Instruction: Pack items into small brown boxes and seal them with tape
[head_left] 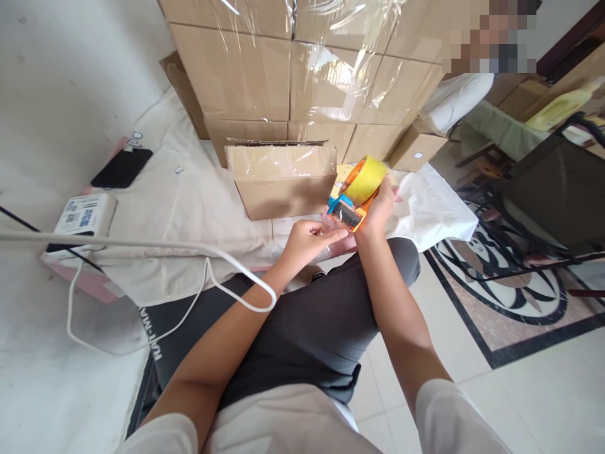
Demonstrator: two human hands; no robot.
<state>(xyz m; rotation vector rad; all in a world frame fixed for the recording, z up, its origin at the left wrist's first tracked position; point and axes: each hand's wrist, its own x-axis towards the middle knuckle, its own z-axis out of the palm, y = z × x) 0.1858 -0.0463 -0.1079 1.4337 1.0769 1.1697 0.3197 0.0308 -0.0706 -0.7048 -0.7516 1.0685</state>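
Observation:
In my right hand (379,211) is a tape dispenser (347,212), orange with a blue part and a dark front. A wide roll of yellow tape (370,180) is mounted on it. My left hand (312,239) is closed, thumb stretched toward the dispenser's front edge. Whatever its fingers pinch, perhaps the clear tape end, is too small to make out. Just beyond both hands stands a cardboard box (283,195), with clear tape along its upper part and a raised edge at the top.
Behind rises a stack of cartons (246,75) wrapped in clear film. A black phone (121,168) and a white device (85,217) lie at left on the cloth-covered surface (189,195). A white cable (227,258) loops across my left forearm. Another person and a dark chair (543,189) are at right.

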